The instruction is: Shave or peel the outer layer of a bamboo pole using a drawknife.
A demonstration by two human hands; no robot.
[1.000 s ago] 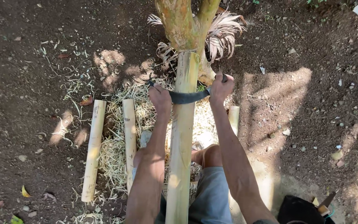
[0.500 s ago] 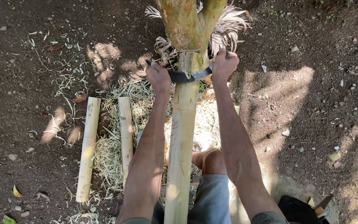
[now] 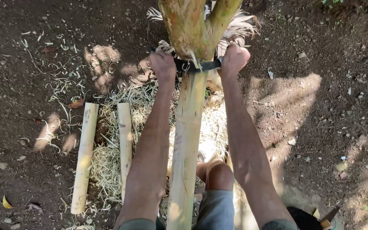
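Gripping the two ends of a dark, curved metal drawknife blade (image 3: 196,65), the left hand (image 3: 162,64) and the right hand (image 3: 234,58) are both clenched into fists around its handles, fingers wrapped tight and knuckles up. The blade lies crosswise over a long, pale yellow peeled wooden pole (image 3: 187,140), which runs from the bottom edge of the view up between the forearms. Just past the blade the pole meets a thicker, greenish-brown forked trunk (image 3: 192,25) with orange patches (whether the two are joined or merely touching cannot be told). A bare knee (image 3: 217,174) shows just right of the pole, above grey shorts (image 3: 216,211).

To the left, two shorter pale peeled wooden sticks (image 3: 84,157) (image 3: 125,142) lie side by side on the ground, roughly parallel to the pole, the nearer one resting on a heap of straw-coloured wood shavings (image 3: 111,162) that spreads beneath the arms. Dark brown bare soil (image 3: 320,127) surrounds everything, dappled with sunlight. No containers appear in view; the shavings lie loose on the soil.
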